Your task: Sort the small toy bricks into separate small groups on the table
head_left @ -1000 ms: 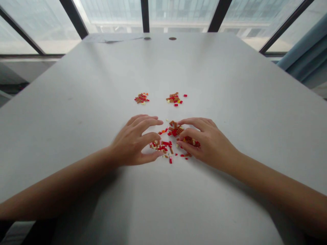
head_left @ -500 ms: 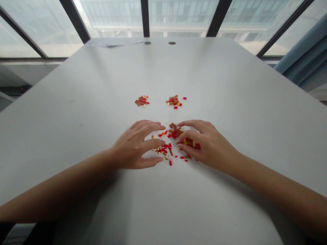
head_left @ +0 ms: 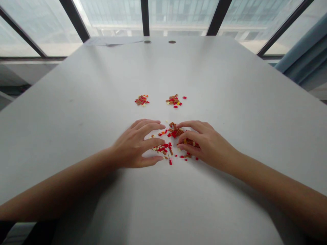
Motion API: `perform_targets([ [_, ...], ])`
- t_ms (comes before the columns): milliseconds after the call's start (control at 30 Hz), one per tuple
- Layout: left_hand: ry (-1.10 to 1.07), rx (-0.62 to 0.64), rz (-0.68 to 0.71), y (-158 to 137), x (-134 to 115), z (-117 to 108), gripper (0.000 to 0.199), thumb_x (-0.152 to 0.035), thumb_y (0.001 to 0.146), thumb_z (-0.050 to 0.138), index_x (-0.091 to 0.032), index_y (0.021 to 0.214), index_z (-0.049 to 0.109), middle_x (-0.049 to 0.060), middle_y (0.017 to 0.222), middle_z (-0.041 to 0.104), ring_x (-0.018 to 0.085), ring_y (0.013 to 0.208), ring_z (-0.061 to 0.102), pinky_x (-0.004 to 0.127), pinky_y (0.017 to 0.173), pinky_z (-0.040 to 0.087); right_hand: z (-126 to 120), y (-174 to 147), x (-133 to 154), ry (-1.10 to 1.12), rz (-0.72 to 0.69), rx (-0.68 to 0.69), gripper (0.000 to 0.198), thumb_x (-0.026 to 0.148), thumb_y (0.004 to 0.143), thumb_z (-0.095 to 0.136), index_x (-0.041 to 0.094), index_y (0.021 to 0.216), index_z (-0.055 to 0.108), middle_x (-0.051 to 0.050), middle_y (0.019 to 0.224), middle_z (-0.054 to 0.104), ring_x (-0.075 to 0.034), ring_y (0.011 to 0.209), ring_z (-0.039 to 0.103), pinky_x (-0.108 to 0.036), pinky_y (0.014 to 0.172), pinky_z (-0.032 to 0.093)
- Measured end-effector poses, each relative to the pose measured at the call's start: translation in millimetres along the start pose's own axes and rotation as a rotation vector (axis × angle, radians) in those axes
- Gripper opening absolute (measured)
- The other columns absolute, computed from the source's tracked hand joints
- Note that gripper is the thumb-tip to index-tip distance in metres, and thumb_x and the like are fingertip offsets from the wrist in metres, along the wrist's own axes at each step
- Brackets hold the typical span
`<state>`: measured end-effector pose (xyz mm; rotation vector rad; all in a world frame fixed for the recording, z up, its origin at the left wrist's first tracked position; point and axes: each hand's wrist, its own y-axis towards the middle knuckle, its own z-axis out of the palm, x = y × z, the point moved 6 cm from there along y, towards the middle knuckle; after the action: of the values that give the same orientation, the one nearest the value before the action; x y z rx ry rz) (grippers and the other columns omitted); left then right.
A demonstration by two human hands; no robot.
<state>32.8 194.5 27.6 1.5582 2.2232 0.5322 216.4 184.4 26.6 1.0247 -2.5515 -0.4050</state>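
A loose heap of small toy building bricks (head_left: 176, 132), mostly brown and red with some white, yellow and orange ones, lies on the white table between my hands. My left hand (head_left: 139, 143) rests at the heap's left side, open, its fingers spread and curved around small red and white bricks (head_left: 163, 148). On the other side, my right hand (head_left: 201, 141) is over brown and yellow bricks (head_left: 191, 143). Its thumb and a finger come close together in a pinch, and what is between their tips is too small to make out. Another finger stretches toward the brown bricks higher up.
Beyond my hands, a small pile of bricks (head_left: 142, 100) lies left of a second pile (head_left: 173, 100), with a single red brick (head_left: 184, 97) beside it. The white table (head_left: 163, 68) runs back to windows. A blue curtain (head_left: 304, 51) hangs at the right.
My right hand has shifted very slightly among the bricks, uncovering a little more of the red pieces near its thumb. The left hand stays in place.
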Motion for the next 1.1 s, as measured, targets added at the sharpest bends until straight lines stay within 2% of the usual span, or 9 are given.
perform_targets([
  [367, -0.005, 0.01, -0.022, -1.6, 0.4, 0.0, 0.025, -0.038, 0.093, 0.067, -0.019, 0.107, 0.07, 0.017, 0.134, 0.062, 0.035, 0.134, 0.055, 0.051, 0.107, 0.048, -6.0, -1.4, 3.2, -0.061, -0.055, 0.015, 0.015, 0.029, 0.097, 0.062, 0.025, 0.097, 0.076, -0.01, 0.126, 0.07, -0.028, 0.109, 0.067, -0.051, 0.095, 0.05],
  [733, -0.013, 0.012, 0.006, -1.0, -0.4, 0.1, 0.023, -0.038, 0.093, 0.067, -0.018, 0.103, 0.07, 0.017, 0.132, 0.062, 0.034, 0.133, 0.055, 0.049, 0.109, 0.049, -1.8, -1.4, 5.9, -0.075, -0.067, 0.025, 0.01, 0.026, 0.096, 0.063, 0.024, 0.097, 0.073, -0.009, 0.126, 0.071, -0.026, 0.11, 0.068, -0.047, 0.095, 0.05],
  [867, -0.005, 0.002, 0.006, -0.9, -0.5, -1.9, 0.029, -0.039, 0.093, 0.068, -0.016, 0.111, 0.066, 0.019, 0.133, 0.062, 0.034, 0.133, 0.055, 0.05, 0.108, 0.05, -12.9, 0.7, 7.6, -0.109, -0.084, -0.036, 0.014, 0.026, 0.099, 0.058, 0.023, 0.096, 0.072, -0.009, 0.123, 0.073, -0.022, 0.108, 0.069, -0.041, 0.096, 0.048],
  [967, 0.0, -0.007, 0.016, -0.8, -1.7, -4.1, 0.031, -0.04, 0.093, 0.066, -0.016, 0.113, 0.064, 0.019, 0.133, 0.063, 0.034, 0.133, 0.056, 0.05, 0.107, 0.051, -28.8, 6.4, -11.4, -0.205, -0.021, -0.085, 0.016, 0.028, 0.1, 0.056, 0.024, 0.098, 0.072, -0.007, 0.118, 0.075, -0.022, 0.105, 0.069, -0.042, 0.096, 0.047],
  [1033, -0.002, -0.012, 0.02, -0.7, -2.4, -5.3, 0.029, -0.04, 0.093, 0.066, -0.017, 0.112, 0.063, 0.018, 0.134, 0.062, 0.034, 0.132, 0.057, 0.051, 0.106, 0.052, -36.8, 13.1, -39.2, -0.273, 0.088, -0.085, 0.017, 0.029, 0.099, 0.057, 0.025, 0.098, 0.073, -0.005, 0.112, 0.077, -0.024, 0.103, 0.07, -0.043, 0.096, 0.046],
  [1100, -0.005, -0.019, 0.02, -0.3, -2.9, -6.2, 0.029, -0.039, 0.093, 0.067, -0.017, 0.111, 0.063, 0.019, 0.133, 0.062, 0.035, 0.132, 0.057, 0.051, 0.106, 0.052, -37.3, 21.3, -74.1, -0.277, 0.217, -0.017, 0.015, 0.032, 0.095, 0.061, 0.025, 0.095, 0.074, -0.005, 0.103, 0.078, -0.025, 0.095, 0.071, -0.043, 0.09, 0.048],
])
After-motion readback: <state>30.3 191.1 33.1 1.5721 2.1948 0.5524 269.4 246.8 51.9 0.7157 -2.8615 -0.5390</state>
